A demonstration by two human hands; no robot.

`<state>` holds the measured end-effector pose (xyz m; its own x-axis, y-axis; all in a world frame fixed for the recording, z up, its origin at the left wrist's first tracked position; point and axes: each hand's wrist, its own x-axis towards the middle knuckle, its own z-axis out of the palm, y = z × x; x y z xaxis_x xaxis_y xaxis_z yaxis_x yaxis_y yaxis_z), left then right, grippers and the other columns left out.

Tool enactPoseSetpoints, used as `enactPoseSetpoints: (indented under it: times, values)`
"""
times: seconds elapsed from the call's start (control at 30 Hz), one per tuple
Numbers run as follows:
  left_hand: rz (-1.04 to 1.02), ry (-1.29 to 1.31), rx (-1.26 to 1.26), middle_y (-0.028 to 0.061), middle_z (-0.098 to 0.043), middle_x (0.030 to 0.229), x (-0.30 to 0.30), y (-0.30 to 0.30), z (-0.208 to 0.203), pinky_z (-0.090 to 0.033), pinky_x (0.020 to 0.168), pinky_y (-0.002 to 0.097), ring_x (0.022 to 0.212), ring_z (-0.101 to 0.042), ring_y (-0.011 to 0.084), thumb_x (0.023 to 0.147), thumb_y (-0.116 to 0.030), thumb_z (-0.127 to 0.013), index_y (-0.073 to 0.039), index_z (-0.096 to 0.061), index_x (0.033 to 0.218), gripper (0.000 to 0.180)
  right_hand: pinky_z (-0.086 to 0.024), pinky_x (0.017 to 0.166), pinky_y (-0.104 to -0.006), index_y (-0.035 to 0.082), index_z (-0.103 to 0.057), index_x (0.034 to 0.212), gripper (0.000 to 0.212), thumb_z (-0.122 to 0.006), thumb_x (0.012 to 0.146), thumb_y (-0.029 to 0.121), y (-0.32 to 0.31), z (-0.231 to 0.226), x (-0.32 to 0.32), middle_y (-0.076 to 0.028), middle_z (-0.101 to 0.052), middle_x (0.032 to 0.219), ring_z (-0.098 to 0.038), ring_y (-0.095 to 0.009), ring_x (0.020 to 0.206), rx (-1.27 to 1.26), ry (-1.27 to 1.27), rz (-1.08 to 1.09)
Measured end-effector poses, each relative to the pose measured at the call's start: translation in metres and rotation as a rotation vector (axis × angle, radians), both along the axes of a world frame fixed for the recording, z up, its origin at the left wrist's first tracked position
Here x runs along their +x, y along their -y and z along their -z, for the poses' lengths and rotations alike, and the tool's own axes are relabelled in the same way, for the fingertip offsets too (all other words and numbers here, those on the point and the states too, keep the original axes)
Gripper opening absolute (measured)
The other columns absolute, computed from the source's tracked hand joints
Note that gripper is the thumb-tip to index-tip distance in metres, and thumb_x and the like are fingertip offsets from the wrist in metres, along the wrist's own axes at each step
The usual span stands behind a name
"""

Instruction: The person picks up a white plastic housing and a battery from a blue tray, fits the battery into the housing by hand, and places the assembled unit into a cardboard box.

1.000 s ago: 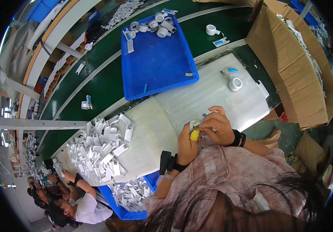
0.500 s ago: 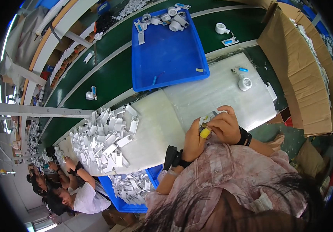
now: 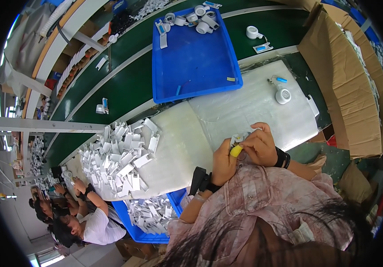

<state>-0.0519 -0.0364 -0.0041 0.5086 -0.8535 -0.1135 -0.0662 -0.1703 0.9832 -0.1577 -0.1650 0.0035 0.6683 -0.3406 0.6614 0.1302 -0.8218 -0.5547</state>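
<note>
Head view. Both hands are at centre-right of the frame. Left hand: fingers bent inward and nearly closed, holding a small white part. Right hand: thumb and fingers pinched in on the same part from the other side; exact finger contact partly hidden. A yellow piece sits at the left thumb; cannot tell whether it is worn or held. The white part is off the worktop, just in front of the person's patterned top. Dark bands on both wrists.

Right of centre, above the hands: round white unit with a slotted face, lying near a blue cylinder. Centre-left: heap of white pieces on the worktop; below it, a blue bin containing more.

Upper centre: blue tray, white units clustered at its far end; a pale yellow slip lies near its lower right corner. Marking on slip and cylinder: too small to read. Green belt runs behind.

Upper right: open cardboard box. Lower left: co-worker in a white shirt.
</note>
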Motion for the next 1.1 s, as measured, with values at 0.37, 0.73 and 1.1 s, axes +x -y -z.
enactPoseSetpoints:
  times: [0.37,0.73,1.1]
  values:
    - [-0.047,0.04,-0.041,0.0076,-0.06,0.069,0.004,-0.001,0.003,-0.045,0.054,0.0261,0.059,-0.057,0.0121,0.096,-0.012,-0.049,0.0,-0.056,0.105,0.016,-0.046,0.084,-0.0375,0.005,-0.063,0.086,0.02,-0.07,0.068,-0.003,0.003,0.005,0.006,-0.006,-0.055,0.076,-0.055,-0.021,0.071,0.097,-0.067,-0.066]
    - [0.009,-0.447,-0.166,0.0042,-0.06,0.08,0.0,0.005,0.0,-0.047,0.056,0.0228,0.065,-0.055,0.0065,0.096,-0.011,-0.051,0.0,-0.052,0.104,0.014,-0.042,0.081,-0.0247,0.001,-0.056,0.115,0.028,-0.046,0.099,0.023,0.013,0.046,0.007,-0.005,-0.059,0.102,-0.052,-0.01,0.093,1.169,-0.343,-0.208]
    - [-0.036,-0.316,-0.128,0.0062,-0.064,0.096,0.005,-0.002,0.007,-0.05,0.075,0.0251,0.086,-0.06,0.0107,0.092,-0.005,-0.059,0.003,-0.057,0.11,0.02,-0.046,0.065,-0.0311,0.003,-0.064,0.092,0.012,-0.064,0.086,0.014,0.013,0.033,0.01,-0.012,-0.063,0.085,-0.059,-0.023,0.071,0.621,-0.194,0.061]
